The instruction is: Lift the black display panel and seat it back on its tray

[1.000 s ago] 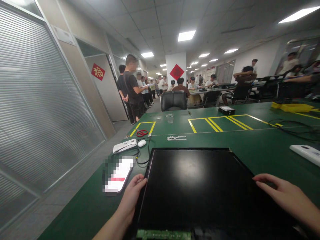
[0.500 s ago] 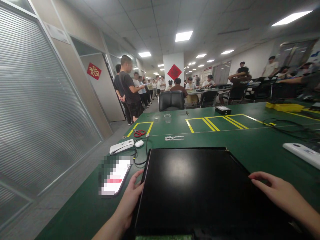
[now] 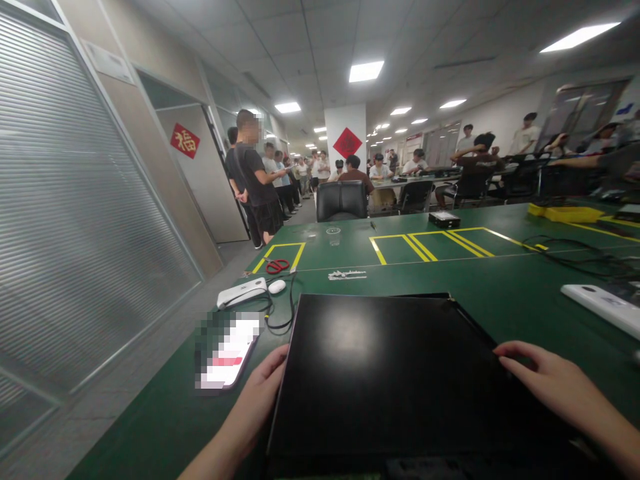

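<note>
A large black display panel (image 3: 385,380) with a glossy face lies in front of me over the green table. Its left side is gripped by my left hand (image 3: 263,393), whose fingers curl at the edge and partly go out of sight behind it. On the opposite side, my right hand (image 3: 535,370) pinches the panel's right edge between thumb and fingers. Along the far right corner a dark rim shows beside the screen face. The near edge is dark, with a sliver of green at the bottom of the view.
Left of the panel are a lit phone (image 3: 230,353), a white device (image 3: 243,292) with a black cable, a white mouse (image 3: 277,287) and red scissors (image 3: 277,267). Beyond stand a clear cup (image 3: 333,237) and a black box (image 3: 444,220). Another white device (image 3: 603,308) lies right. People work behind.
The panel's left edge sits slightly higher, and less of the green strip at its near edge shows. My left fingers have closed further round that side; my right hand has barely moved.
</note>
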`<state>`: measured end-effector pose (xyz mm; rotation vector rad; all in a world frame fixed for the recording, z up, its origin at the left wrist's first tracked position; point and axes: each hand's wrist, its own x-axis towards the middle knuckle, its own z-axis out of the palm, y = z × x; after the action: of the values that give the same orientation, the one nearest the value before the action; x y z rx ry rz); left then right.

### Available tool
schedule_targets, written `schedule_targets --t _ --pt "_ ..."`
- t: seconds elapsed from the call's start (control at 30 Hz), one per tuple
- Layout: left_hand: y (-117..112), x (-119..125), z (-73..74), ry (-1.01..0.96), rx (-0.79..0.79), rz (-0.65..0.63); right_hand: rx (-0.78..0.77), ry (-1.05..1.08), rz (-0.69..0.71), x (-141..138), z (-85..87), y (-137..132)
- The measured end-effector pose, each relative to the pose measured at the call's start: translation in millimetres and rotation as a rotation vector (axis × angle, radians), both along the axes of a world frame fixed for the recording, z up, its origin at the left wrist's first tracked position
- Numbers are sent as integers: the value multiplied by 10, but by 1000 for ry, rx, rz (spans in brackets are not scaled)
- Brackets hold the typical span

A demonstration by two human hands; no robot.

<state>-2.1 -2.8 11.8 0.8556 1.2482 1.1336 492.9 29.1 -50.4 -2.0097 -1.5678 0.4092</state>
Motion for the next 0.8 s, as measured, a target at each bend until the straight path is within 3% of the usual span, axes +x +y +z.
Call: schedule_targets --t 0.27,0.63,0.8 --pt "-11 18 110 -12 -23 92 -6 -15 -10 -57 91 -30" --pt "-172 122 175 -236 105 -67 38 51 -10 -24 18 -14" --pt "-177 129 146 -269 122 -78 37 136 -30 -24 -9 8"
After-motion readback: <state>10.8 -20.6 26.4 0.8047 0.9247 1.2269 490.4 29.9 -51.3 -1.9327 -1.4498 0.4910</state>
